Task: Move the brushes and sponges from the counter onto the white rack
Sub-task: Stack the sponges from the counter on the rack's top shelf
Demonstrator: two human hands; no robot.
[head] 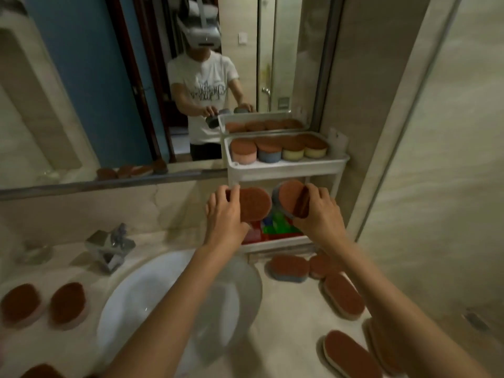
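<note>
Brown-topped oval sponges: four already sit in the white plastic rack's (286, 167) top tray. Left hand (223, 214) and right hand (319, 211) each close their grip on one more before the rack; several (seven or so) remain on the counter (283, 309).

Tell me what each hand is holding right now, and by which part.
Left hand grips a brown-topped sponge by its left end. Right hand grips a brown-topped, grey-based sponge by its right end.
</note>
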